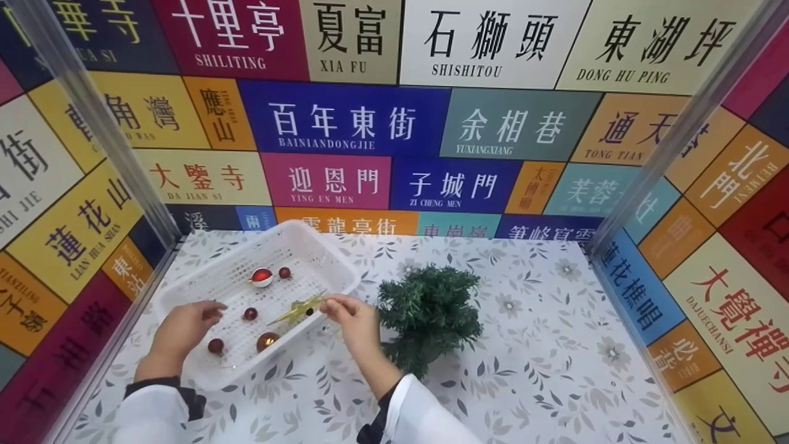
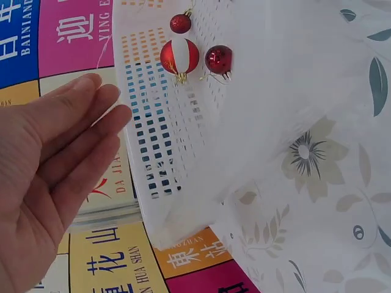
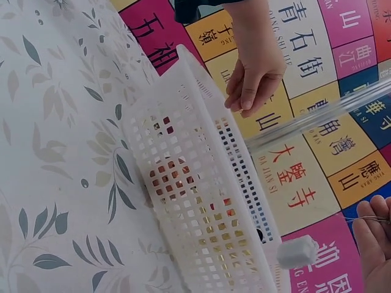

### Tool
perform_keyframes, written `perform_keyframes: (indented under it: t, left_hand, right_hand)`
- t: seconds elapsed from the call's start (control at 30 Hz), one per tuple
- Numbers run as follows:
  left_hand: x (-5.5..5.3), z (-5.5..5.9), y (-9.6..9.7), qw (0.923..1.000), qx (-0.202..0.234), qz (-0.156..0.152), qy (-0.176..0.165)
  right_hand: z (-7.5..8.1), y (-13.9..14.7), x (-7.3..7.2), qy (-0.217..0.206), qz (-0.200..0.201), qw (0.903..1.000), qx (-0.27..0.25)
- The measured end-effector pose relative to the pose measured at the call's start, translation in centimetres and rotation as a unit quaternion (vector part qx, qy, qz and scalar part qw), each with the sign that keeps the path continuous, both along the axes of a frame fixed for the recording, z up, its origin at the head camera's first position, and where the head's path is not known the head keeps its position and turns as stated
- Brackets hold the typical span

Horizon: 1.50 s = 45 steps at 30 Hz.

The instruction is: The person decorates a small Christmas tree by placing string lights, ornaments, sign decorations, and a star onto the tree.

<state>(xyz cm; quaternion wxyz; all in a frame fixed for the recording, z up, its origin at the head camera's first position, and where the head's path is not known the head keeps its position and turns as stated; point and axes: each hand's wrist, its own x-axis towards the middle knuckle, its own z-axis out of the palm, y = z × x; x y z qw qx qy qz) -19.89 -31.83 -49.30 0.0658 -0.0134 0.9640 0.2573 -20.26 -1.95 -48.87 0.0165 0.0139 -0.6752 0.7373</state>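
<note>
My left hand (image 1: 188, 330) is over the left side of a white perforated plastic basket (image 1: 216, 268). Its thumb and index finger pinch a very thin thread (image 2: 102, 55). At the basket's right rim, the fingers of my right hand (image 1: 354, 317) pinch a fine thread (image 3: 359, 218); whether both threads are one, I cannot tell. Inside the basket lie a gold star-like ornament (image 1: 296, 310) close to the right fingertips, a red-and-white ball ornament (image 1: 262, 277), a copper ball ornament (image 1: 267, 341) and several small dark red ball ornaments (image 1: 249, 314).
A small green artificial Christmas tree (image 1: 428, 308) stands right of the basket on a leaf-patterned tabletop (image 1: 536, 351). Colourful panels with place names (image 1: 345, 120) enclose the back and sides. A white blocky thing (image 3: 298, 251), its kind unclear, shows beside the basket rim.
</note>
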Motion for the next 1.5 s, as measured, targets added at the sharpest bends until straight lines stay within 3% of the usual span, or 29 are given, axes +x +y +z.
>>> perform_keyframes:
  t: [0.23, 0.4, 0.63, 0.8, 0.87, 1.03, 1.2, 1.37, 1.5]
  left_hand:
    - [-1.0, -2.3, 2.6, 0.9955, 0.012, -0.092, -0.018]
    - [-1.7, -3.5, 4.4, 0.9934, 0.054, -0.092, -0.043]
    - [-2.0, -3.5, 4.9, 0.9925, 0.016, -0.108, -0.055]
    - [-1.8, -3.8, 4.3, 0.9940, -0.012, -0.103, -0.033]
    - [-1.8, -3.5, 4.0, 0.9960, -0.018, -0.087, -0.010]
    - [-1.8, -1.5, 3.5, 0.9987, 0.000, -0.009, 0.051]
    - [-1.4, 1.3, 3.9, 0.9923, 0.022, 0.057, 0.107]
    - [0.0, 4.7, 5.5, 0.9798, 0.022, 0.060, 0.189]
    - [2.0, 7.2, 8.2, 0.9588, 0.027, 0.034, 0.281]
  right_hand:
    - [1.0, 0.2, 0.3, 0.004, 0.004, 0.9999, 0.013]
    - [1.0, 0.2, 0.5, 0.003, 0.019, 0.9998, 0.009]
    - [1.0, 0.4, 0.7, 0.010, 0.019, 0.9998, 0.003]
    - [1.0, 0.6, 0.7, 0.018, 0.016, 0.9997, 0.000]
    - [1.0, 0.6, 0.7, 0.018, 0.017, 0.9997, -0.001]
    - [0.9, 0.7, 0.5, 0.014, 0.025, 0.9996, 0.004]
    - [1.2, 1.0, 0.6, 0.026, 0.034, 0.9986, 0.031]
    - [2.0, 1.5, 1.3, 0.055, 0.035, 0.9965, 0.053]
    - [2.9, 2.3, 2.5, 0.087, 0.042, 0.9933, 0.064]
